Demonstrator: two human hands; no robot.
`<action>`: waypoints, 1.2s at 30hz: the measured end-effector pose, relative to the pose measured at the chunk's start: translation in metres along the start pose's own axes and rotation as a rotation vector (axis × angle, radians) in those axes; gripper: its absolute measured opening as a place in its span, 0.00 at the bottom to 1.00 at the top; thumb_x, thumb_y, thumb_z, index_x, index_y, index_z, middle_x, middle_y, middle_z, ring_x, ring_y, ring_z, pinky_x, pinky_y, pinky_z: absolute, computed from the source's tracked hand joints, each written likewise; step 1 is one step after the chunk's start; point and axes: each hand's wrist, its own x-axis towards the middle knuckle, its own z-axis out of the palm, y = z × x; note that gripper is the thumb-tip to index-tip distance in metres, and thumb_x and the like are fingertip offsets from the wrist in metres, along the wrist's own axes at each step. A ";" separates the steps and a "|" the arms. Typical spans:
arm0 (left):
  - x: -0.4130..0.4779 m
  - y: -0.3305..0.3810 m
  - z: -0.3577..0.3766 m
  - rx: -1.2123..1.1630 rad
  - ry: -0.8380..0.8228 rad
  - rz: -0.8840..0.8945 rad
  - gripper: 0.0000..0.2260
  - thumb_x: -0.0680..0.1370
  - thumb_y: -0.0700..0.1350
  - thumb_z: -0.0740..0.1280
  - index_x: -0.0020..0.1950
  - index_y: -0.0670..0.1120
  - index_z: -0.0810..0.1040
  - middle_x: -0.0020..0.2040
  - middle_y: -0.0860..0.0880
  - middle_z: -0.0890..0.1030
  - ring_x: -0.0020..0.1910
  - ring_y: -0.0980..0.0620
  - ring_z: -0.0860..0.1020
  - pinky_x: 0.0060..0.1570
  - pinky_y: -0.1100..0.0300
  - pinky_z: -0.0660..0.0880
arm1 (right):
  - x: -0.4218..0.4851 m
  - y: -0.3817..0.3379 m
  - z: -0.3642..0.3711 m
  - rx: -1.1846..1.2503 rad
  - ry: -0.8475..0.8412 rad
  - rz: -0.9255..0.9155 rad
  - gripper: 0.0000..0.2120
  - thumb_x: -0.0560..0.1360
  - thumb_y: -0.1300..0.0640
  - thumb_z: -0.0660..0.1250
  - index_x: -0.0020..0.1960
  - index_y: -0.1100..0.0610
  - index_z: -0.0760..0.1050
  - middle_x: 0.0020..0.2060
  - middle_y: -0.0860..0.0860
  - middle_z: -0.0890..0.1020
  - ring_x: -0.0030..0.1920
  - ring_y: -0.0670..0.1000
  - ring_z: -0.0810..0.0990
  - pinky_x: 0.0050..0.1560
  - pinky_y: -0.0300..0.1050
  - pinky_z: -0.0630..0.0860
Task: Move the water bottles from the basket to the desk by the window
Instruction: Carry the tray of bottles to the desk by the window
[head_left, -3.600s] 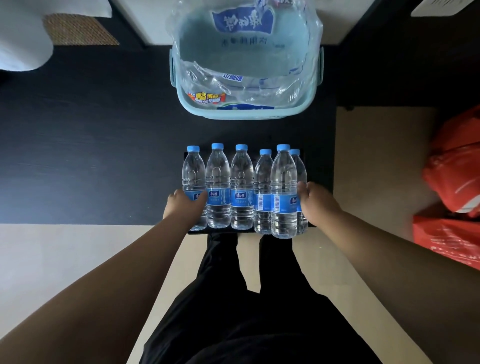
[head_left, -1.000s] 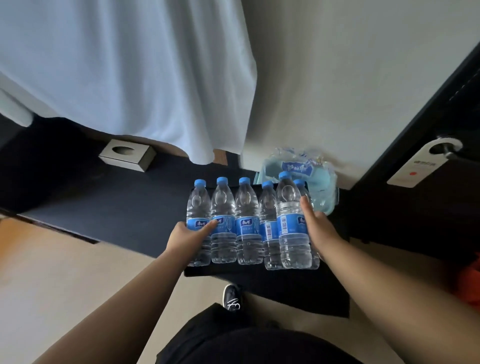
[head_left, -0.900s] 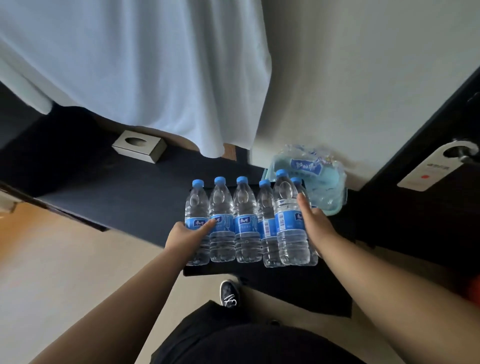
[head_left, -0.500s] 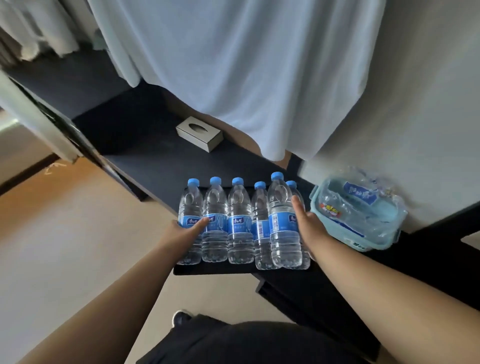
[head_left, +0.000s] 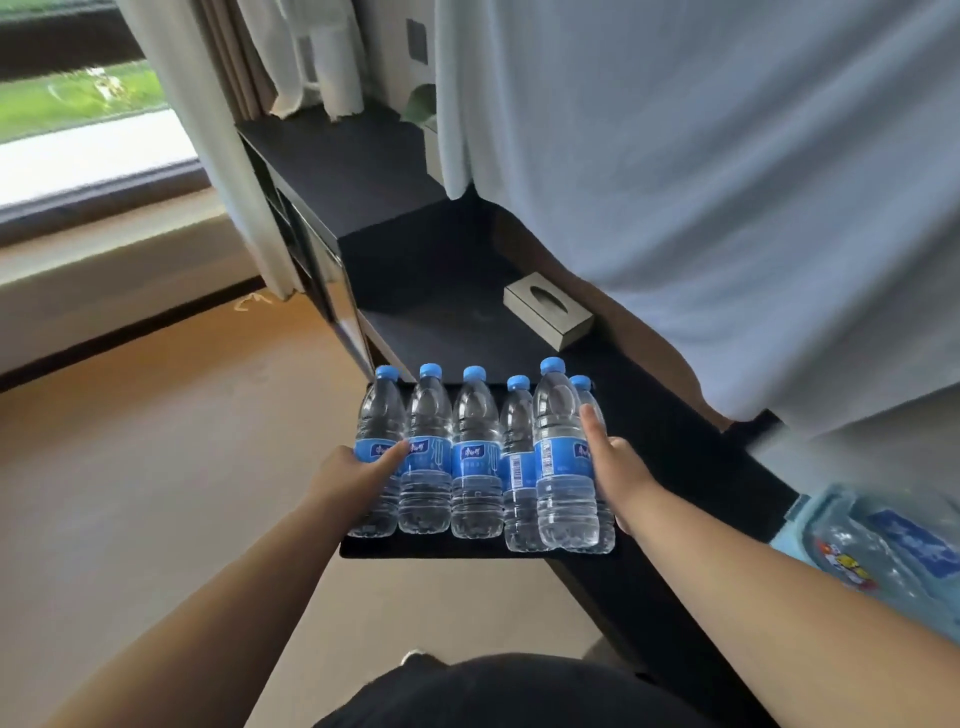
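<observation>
Several clear water bottles (head_left: 475, 457) with blue caps and blue labels stand upright in a row on a black tray (head_left: 447, 550). My left hand (head_left: 349, 480) grips the tray's left side, a finger pressed on the leftmost bottle. At the tray's right side is my right hand (head_left: 621, 475), fingers against the rightmost bottles. The tray hangs over the front edge of a low dark counter (head_left: 675, 441). The light blue basket (head_left: 802, 519), holding crumpled plastic wrap, sits on the counter at the lower right. A higher dark desk (head_left: 353, 166) stands by the window (head_left: 88, 119).
A grey tissue box (head_left: 548, 317) lies on the counter beyond the tray. A large white cloth (head_left: 701, 182) hangs over the wall side on the right. Curtains (head_left: 228, 156) hang beside the desk. Tan floor (head_left: 156, 467) spreads to the left.
The view has swung left: the window and desk have come into sight and the basket has slid to the lower right. Both hands hold the tray as before.
</observation>
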 end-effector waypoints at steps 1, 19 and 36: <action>0.008 -0.004 -0.011 -0.014 0.010 -0.005 0.25 0.68 0.69 0.72 0.42 0.46 0.85 0.36 0.46 0.87 0.38 0.46 0.86 0.43 0.48 0.84 | 0.005 -0.011 0.013 -0.004 -0.011 -0.003 0.50 0.68 0.17 0.57 0.67 0.60 0.77 0.55 0.57 0.86 0.54 0.57 0.86 0.61 0.59 0.82; 0.104 -0.071 -0.166 -0.184 0.217 -0.184 0.22 0.67 0.66 0.76 0.40 0.46 0.85 0.31 0.49 0.85 0.36 0.49 0.86 0.33 0.56 0.80 | 0.095 -0.150 0.210 -0.118 -0.263 -0.096 0.52 0.64 0.16 0.59 0.60 0.63 0.81 0.51 0.59 0.87 0.52 0.60 0.87 0.61 0.64 0.81; 0.240 -0.041 -0.218 -0.334 0.381 -0.345 0.22 0.67 0.66 0.77 0.43 0.48 0.86 0.35 0.51 0.87 0.37 0.51 0.87 0.39 0.52 0.84 | 0.245 -0.296 0.310 -0.192 -0.430 -0.141 0.56 0.60 0.16 0.63 0.67 0.62 0.76 0.56 0.58 0.85 0.55 0.59 0.85 0.62 0.63 0.81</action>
